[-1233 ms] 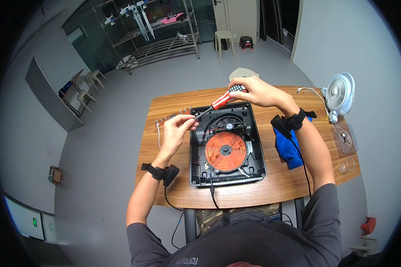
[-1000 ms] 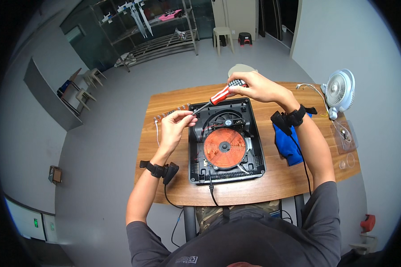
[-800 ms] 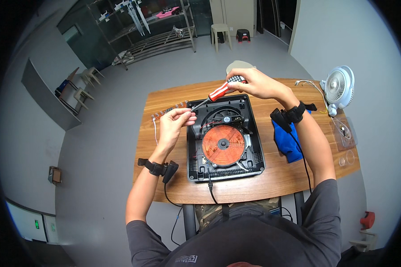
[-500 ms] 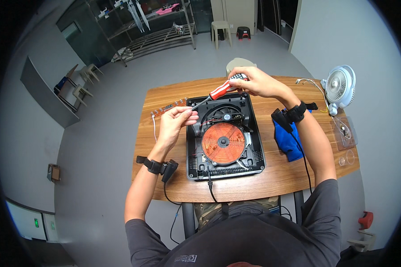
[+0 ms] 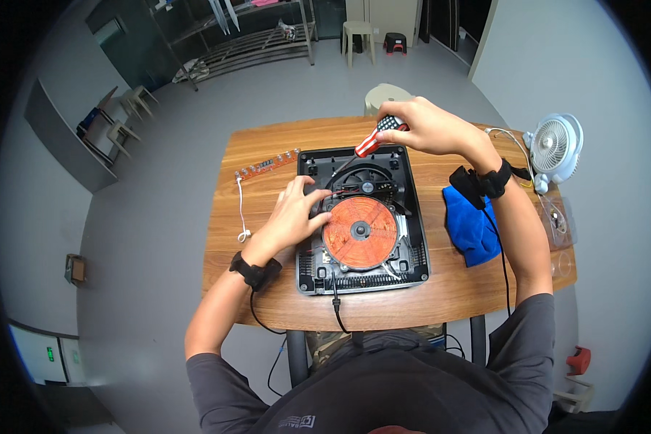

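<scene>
An opened induction cooker [image 5: 419, 246], a black housing, lies on the table with its round copper coil [image 5: 362, 249] and a black cooling fan [image 5: 355, 176] exposed. My right hand [image 5: 427, 129] grips the red, white and dark-blue handle of a screwdriver [image 5: 367, 147] above the housing's far side. Its shaft slants down to the left, the tip near the fan; whether it touches anything cannot be made out. Over the housing's left wall reaches my left hand [image 5: 294, 215], thumb and fingers apart, fingertips beside the coil's upper left edge and some thin red wires.
A blue cloth [image 5: 472, 228] lies right of the cooker, with a small white fan [image 5: 555, 148] and a clear plastic box [image 5: 558, 223] beyond it. An orange circuit strip [image 5: 266, 166] with a white cable sits at the far left. A black power cord [image 5: 337, 307] runs off the front edge.
My left hand has left the screwdriver's tip, dropped toward the coil's left side and spread its fingers. The screwdriver in my right hand has shifted slightly right relative to the housing.
</scene>
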The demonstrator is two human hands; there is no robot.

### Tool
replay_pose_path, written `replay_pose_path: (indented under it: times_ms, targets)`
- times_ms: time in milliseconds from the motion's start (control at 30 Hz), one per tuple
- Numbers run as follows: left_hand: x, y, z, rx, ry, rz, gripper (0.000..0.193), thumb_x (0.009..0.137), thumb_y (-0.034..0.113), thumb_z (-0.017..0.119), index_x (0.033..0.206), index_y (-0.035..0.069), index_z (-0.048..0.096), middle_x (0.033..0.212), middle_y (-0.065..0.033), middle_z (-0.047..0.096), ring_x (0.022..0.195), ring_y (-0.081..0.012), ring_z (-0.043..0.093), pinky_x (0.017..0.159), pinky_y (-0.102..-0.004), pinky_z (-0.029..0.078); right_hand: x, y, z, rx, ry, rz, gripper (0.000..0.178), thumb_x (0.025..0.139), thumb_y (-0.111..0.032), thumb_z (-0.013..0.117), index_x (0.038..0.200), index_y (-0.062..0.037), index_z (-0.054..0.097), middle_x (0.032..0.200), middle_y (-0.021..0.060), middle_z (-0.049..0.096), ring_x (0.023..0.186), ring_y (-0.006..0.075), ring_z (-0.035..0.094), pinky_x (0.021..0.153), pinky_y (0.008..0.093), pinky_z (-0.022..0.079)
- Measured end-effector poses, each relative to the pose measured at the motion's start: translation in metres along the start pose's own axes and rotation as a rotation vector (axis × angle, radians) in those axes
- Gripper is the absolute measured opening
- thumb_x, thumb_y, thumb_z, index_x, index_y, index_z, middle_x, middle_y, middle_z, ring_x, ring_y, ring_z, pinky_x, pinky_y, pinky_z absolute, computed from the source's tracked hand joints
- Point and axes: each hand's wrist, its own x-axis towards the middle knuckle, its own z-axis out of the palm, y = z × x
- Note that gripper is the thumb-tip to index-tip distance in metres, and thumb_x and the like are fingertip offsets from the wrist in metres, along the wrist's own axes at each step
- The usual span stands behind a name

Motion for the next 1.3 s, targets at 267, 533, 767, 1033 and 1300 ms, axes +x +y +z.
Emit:
replay_pose_path:
  times_ms: [267, 533, 767, 1033, 1300]
  targets:
    - [0.009, -0.002, 0.022, 0.16, -0.04, 0.087, 0.05, 0.09, 0.041, 0.075, 0.13, 0.011, 0.068, 0.14, -0.0231, 0.046, 0.137, -0.0392, 0.041, 0.115, -0.0521, 0.033, 0.023, 0.006, 0.017, -0.123, -0.043, -0.097, 0.038, 0.094, -0.035, 0.072, 0.103, 0.0012, 0.067, 0.086, 0.0229, 0.072, 0.084, 0.042, 0.07, 0.075, 0.0474, 0.055]
    - [0.009, -0.006, 0.024, 0.106, -0.054, 0.068, 0.053, 0.091, 0.04, 0.073, 0.132, 0.008, 0.067, 0.139, -0.0226, 0.049, 0.133, -0.038, 0.044, 0.112, -0.0514, 0.035, 0.037, -0.001, 0.022, -0.149, -0.146, -0.107, 0.043, 0.093, -0.041, 0.073, 0.1, -0.0001, 0.062, 0.088, 0.0184, 0.07, 0.081, 0.039, 0.068, 0.069, 0.0467, 0.052]
    - [0.013, -0.003, 0.026, 0.098, -0.054, 0.081, 0.05, 0.092, 0.04, 0.071, 0.13, 0.008, 0.069, 0.135, -0.0217, 0.052, 0.132, -0.037, 0.046, 0.11, -0.0488, 0.037, 0.043, -0.004, 0.027, -0.174, -0.169, -0.131, 0.043, 0.092, -0.041, 0.073, 0.1, -0.0006, 0.062, 0.084, 0.0179, 0.07, 0.079, 0.0381, 0.069, 0.068, 0.0465, 0.053]
    - [0.01, -0.004, 0.029, 0.089, -0.06, 0.052, 0.05, 0.094, 0.039, 0.07, 0.133, 0.008, 0.068, 0.136, -0.0231, 0.051, 0.132, -0.0375, 0.045, 0.109, -0.0492, 0.037, 0.05, -0.012, 0.029, -0.199, -0.229, -0.118, 0.041, 0.092, -0.038, 0.074, 0.101, -0.0001, 0.063, 0.083, 0.0181, 0.07, 0.081, 0.0376, 0.07, 0.069, 0.0456, 0.053]
    - [0.008, -0.007, 0.032, 0.083, -0.043, 0.056, 0.05, 0.094, 0.039, 0.069, 0.133, 0.008, 0.067, 0.135, -0.024, 0.05, 0.132, -0.0374, 0.044, 0.109, -0.0492, 0.036, 0.055, -0.011, 0.037, -0.211, -0.216, -0.151, 0.04, 0.092, -0.038, 0.074, 0.101, -0.0003, 0.065, 0.08, 0.0178, 0.071, 0.08, 0.0378, 0.07, 0.07, 0.0454, 0.054]
